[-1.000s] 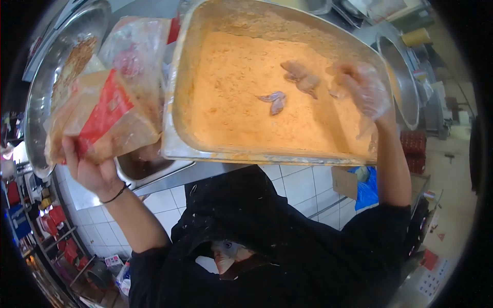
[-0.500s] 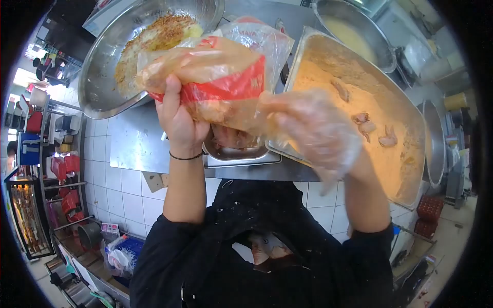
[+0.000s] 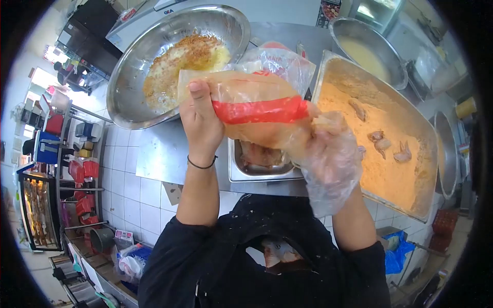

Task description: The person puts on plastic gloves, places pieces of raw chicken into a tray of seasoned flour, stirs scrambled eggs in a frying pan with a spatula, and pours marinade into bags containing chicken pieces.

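With your left hand [image 3: 201,118], you are pinching the left end of a plastic bag [image 3: 246,110] with a red band, thumb on the near face, fingers hidden behind. Your gloved right hand [image 3: 331,159] is curling at the bag's right end; clear plastic is obscuring the fingertips, so whether they are pinching the bag cannot be determined. You are holding the bag over the small steel pan [image 3: 267,178], which is containing raw meat [image 3: 262,155]. To the right of the pan, a coating tray [image 3: 323,66] is holding orange powder and meat pieces [image 3: 379,142]. Beyond the pan, a printed bag [image 3: 285,64] is lying flat; beyond and left, a large bowl [image 3: 120,97] is holding crumbs [image 3: 197,51].
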The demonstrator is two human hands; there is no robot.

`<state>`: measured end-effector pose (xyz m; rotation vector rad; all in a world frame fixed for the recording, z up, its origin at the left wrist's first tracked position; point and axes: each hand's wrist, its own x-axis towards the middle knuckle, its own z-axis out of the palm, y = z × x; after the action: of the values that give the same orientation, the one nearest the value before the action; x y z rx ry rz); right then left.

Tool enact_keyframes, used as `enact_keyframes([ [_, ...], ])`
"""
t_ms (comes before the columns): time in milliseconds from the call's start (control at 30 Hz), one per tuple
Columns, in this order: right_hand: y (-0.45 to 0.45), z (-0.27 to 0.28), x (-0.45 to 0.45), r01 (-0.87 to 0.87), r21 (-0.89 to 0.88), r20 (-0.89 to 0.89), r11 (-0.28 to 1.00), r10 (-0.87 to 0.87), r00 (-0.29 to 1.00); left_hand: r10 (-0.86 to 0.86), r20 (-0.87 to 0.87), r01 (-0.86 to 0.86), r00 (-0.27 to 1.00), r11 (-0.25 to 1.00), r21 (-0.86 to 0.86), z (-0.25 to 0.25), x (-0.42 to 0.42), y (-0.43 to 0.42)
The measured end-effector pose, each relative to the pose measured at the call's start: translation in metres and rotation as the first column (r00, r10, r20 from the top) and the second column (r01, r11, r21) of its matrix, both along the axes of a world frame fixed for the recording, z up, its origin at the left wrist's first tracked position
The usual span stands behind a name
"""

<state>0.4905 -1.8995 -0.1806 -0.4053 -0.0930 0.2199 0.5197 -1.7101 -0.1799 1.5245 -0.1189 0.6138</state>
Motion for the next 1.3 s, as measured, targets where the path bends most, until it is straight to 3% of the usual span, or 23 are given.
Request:
enact_keyframes([
  [33, 0.001, 0.014, -0.003, -0.105, -0.009, -0.040, 0.994, 0.105, 0.994, -0.018, -0.016, 0.018, 1.000, 1.000, 0.002, 0.000, 0.001, 0.002],
  [167, 0.020, -0.006, -0.006, -0.214, 0.147, 0.073, 0.966, 0.205, 0.976, -0.111, -0.085, 0.116, 0.990, 0.992, 0.057, 0.001, 0.006, 0.004],
  [200, 0.022, -0.016, -0.003, -0.140, 0.096, 0.049, 0.986, 0.135, 0.990, -0.141, -0.100, 0.150, 0.985, 0.985, 0.083, 0.002, 0.007, 0.002],
  [333, 0.029, -0.036, 0.009, 0.045, -0.103, -0.056, 0.994, -0.051, 0.997, -0.359, -0.026, 0.343, 0.933, 0.909, -0.238, -0.003, 0.005, -0.010],
  [400, 0.038, -0.024, 0.009, 0.123, -0.416, -0.026, 0.901, -0.146, 0.989, -0.429, -0.001, 0.376, 0.903, 0.794, -0.478, -0.002, 0.000, -0.017],
  [467, 0.039, -0.016, 0.007, 0.274, -0.735, 0.245, 0.620, -0.134, 0.960, -0.423, 0.032, 0.377, 0.906, 0.769, -0.516, -0.004, 0.002, -0.024],
  [500, 0.038, -0.017, 0.007, 0.307, -0.785, 0.306, 0.538, -0.094, 0.948, -0.418, 0.050, 0.377, 0.907, 0.756, -0.534, -0.005, 0.002, -0.026],
  [533, 0.037, -0.018, 0.008, 0.346, -0.823, 0.363, 0.451, -0.053, 0.930, -0.462, 0.038, 0.410, 0.886, 0.742, -0.530, -0.005, 0.002, -0.025],
  [567, 0.034, -0.027, 0.009, 0.326, -0.819, 0.356, 0.472, -0.027, 0.934, -0.504, 0.024, 0.440, 0.863, 0.728, -0.527, -0.005, 0.001, -0.023],
  [633, 0.027, -0.026, 0.009, 0.147, -0.796, 0.256, 0.588, 0.106, 0.961, -0.526, -0.017, 0.463, 0.850, 0.762, -0.453, -0.008, -0.001, -0.021],
  [700, 0.020, -0.010, 0.012, -0.189, -0.687, 0.092, 0.702, 0.341, 0.936, -0.478, -0.063, 0.439, 0.876, 0.846, -0.303, -0.014, 0.000, -0.022],
  [800, 0.018, 0.007, 0.012, -0.228, -0.798, 0.118, 0.558, 0.516, 0.848, -0.221, -0.043, 0.217, 0.974, 0.972, -0.095, -0.016, 0.012, -0.019],
  [833, 0.021, 0.006, 0.010, -0.248, -0.758, 0.104, 0.603, 0.487, 0.867, -0.088, -0.003, 0.088, 0.996, 0.995, -0.053, -0.021, 0.018, -0.022],
  [900, 0.028, 0.001, 0.003, -0.278, -0.668, 0.066, 0.690, 0.427, 0.902, -0.008, 0.083, 0.005, 0.997, 0.999, 0.036, -0.026, 0.025, -0.020],
  [933, 0.022, 0.000, 0.001, -0.046, -0.916, 0.147, 0.399, 0.438, 0.887, 0.030, 0.118, -0.039, 0.993, 0.996, 0.078, -0.028, 0.026, -0.018],
  [967, 0.009, -0.002, -0.001, 0.216, -0.976, 0.209, 0.042, 0.481, 0.851, 0.019, 0.145, -0.028, 0.989, 0.998, 0.057, -0.028, 0.027, -0.016],
  [1033, -0.023, 0.011, -0.001, 0.459, -0.881, 0.309, -0.112, 0.598, 0.739, 0.004, 0.190, -0.007, 0.982, 1.000, 0.016, -0.016, 0.028, -0.009],
  [1100, -0.058, 0.029, 0.000, 0.399, -0.807, 0.585, 0.435, 0.501, 0.637, 0.139, 0.216, -0.168, 0.967, 0.978, 0.125, 0.002, 0.030, -0.003],
  [1167, -0.093, 0.039, -0.023, 0.361, -0.898, 0.406, 0.250, 0.158, 0.900, 0.030, 0.277, -0.008, 0.960, 0.997, -0.082, 0.021, 0.038, 0.006],
  [1200, -0.111, 0.042, -0.033, 0.297, -0.939, 0.297, 0.174, -0.027, 0.954, -0.037, 0.308, 0.018, 0.951, 0.998, 0.064, 0.030, 0.041, 0.019],
  [1233, -0.131, 0.039, -0.036, 0.224, -0.972, 0.208, 0.072, -0.184, 0.961, -0.094, 0.340, 0.068, 0.936, 0.994, 0.085, 0.033, 0.041, 0.026],
  [1267, -0.151, 0.032, -0.037, 0.171, -0.982, 0.184, -0.083, -0.207, 0.961, -0.152, 0.370, 0.120, 0.917, 0.987, 0.107, 0.036, 0.041, 0.034],
  [1300, -0.168, 0.023, -0.036, 0.117, -0.966, 0.172, -0.232, -0.236, 0.956, -0.186, 0.422, 0.201, 0.887, 0.980, 0.009, 0.039, 0.040, 0.036],
])
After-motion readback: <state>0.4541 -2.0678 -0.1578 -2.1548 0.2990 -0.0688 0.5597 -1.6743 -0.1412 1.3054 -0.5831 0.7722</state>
